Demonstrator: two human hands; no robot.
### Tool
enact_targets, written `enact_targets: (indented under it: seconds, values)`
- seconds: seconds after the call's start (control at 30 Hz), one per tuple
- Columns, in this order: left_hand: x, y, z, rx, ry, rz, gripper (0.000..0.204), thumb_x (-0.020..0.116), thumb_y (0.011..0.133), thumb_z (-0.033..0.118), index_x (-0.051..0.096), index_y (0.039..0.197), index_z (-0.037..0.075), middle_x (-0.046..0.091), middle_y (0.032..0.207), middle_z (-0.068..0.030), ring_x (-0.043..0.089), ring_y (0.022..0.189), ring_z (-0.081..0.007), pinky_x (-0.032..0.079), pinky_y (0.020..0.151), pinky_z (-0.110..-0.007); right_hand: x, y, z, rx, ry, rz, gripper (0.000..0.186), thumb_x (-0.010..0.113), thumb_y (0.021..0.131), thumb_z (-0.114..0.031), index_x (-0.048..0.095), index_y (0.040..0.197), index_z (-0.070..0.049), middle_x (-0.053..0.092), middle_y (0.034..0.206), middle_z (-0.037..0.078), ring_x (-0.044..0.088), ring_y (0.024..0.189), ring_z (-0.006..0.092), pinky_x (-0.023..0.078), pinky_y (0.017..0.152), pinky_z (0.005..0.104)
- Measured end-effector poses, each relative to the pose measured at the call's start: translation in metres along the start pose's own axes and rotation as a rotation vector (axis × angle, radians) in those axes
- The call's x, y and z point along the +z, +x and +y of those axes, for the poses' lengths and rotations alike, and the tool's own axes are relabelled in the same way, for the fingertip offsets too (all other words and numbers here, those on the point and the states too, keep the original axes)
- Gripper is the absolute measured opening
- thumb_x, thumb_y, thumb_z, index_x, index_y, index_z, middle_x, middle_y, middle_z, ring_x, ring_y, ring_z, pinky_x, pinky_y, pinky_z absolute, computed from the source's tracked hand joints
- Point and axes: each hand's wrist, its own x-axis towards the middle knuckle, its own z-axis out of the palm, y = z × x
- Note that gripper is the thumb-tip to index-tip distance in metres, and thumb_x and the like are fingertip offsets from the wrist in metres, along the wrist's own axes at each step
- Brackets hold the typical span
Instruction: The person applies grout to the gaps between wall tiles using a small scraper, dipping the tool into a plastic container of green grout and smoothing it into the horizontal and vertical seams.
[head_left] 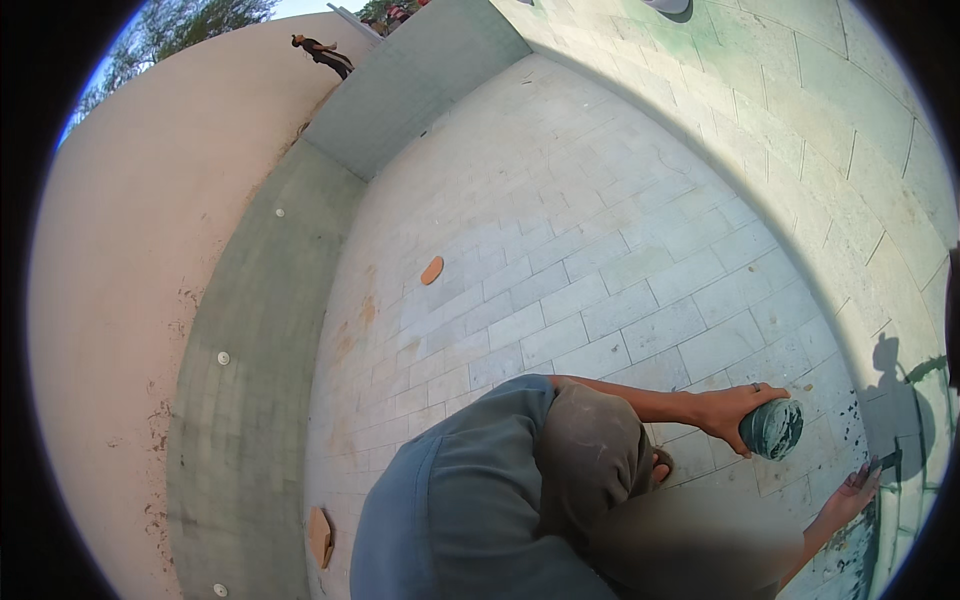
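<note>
1. Evidently, my left hand point(726, 409) has its fingers wrapped on a tub point(774, 431), its green-smeared mouth facing me; a loosening grip could spill it.
2. My right hand point(856, 490) pinches a dark tool point(890, 462) in its fingers; a slip might scrape the wall point(790, 130) beside it.
3. Whether the tub touches the floor point(620, 290), I can't tell.
4. The bent knee point(598, 432), near the left forearm, could jog the tub.
5. Farther out, a loose orange slab point(432, 270) might trip someone.
</note>
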Motion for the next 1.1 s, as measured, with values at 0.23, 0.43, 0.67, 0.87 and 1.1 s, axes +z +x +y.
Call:
enact_targets:
  seconds: [0.23, 0.43, 0.67, 0.87, 1.1]
  values:
    - [0.0, 0.016, 0.003, 0.045, 0.017, 0.002, 0.112, 0.087, 0.065, 0.021, 0.019, 0.152, 0.006, 0.041, 0.14, -0.0223, 0.045, 0.127, -0.0387, 0.039, 0.106, -0.042, -0.004, 0.015, -0.007, -0.018, 0.034, -0.062, 0.029, 0.059, 0.1, -0.018, 0.052, 0.124, -0.002, 0.061, 0.129, 0.011, 0.06, 0.099, 0.0115, 0.046, 0.069, 0.0224]
    - [-0.008, 0.021, 0.006, 0.014, 0.01, -0.013, 0.113, 0.088, 0.065, 0.024, 0.019, 0.153, 0.006, 0.043, 0.138, -0.0225, 0.046, 0.126, -0.0392, 0.038, 0.106, -0.043, 0.02, 0.005, -0.011, -0.142, -0.171, 0.081, 0.035, 0.061, 0.099, -0.016, 0.047, 0.127, -0.001, 0.065, 0.125, 0.011, 0.062, 0.101, 0.0125, 0.047, 0.073, 0.0232]
    - [-0.005, 0.019, 0.008, 0.011, 0.045, -0.023, 0.111, 0.087, 0.069, 0.027, 0.018, 0.154, 0.008, 0.043, 0.138, -0.0234, 0.046, 0.125, -0.0401, 0.038, 0.107, -0.045, 0.033, -0.002, -0.018, -0.453, -0.723, 0.15, 0.034, 0.062, 0.099, -0.015, 0.049, 0.125, 0.003, 0.069, 0.116, 0.016, 0.063, 0.092, 0.0138, 0.048, 0.07, 0.0271]
    - [0.0, 0.011, 0.002, 0.021, 0.041, -0.035, 0.112, 0.088, 0.068, 0.028, 0.018, 0.154, 0.008, 0.044, 0.138, -0.0229, 0.046, 0.126, -0.0401, 0.038, 0.107, -0.045, 0.031, -0.006, -0.004, -0.524, -0.773, 0.15, 0.034, 0.065, 0.098, -0.017, 0.054, 0.122, 0.005, 0.07, 0.107, 0.016, 0.061, 0.083, 0.0143, 0.05, 0.072, 0.0276]
    - [-0.008, 0.023, 0.012, -0.011, 0.036, -0.075, 0.109, 0.089, 0.067, 0.03, 0.024, 0.152, 0.006, 0.045, 0.138, -0.0231, 0.047, 0.127, -0.0396, 0.039, 0.107, -0.044, 0.042, -0.01, -0.01, -0.643, -0.904, 0.292, 0.034, 0.066, 0.096, -0.014, 0.058, 0.122, 0.006, 0.071, 0.102, 0.016, 0.07, 0.085, 0.0182, 0.06, 0.071, 0.0283]
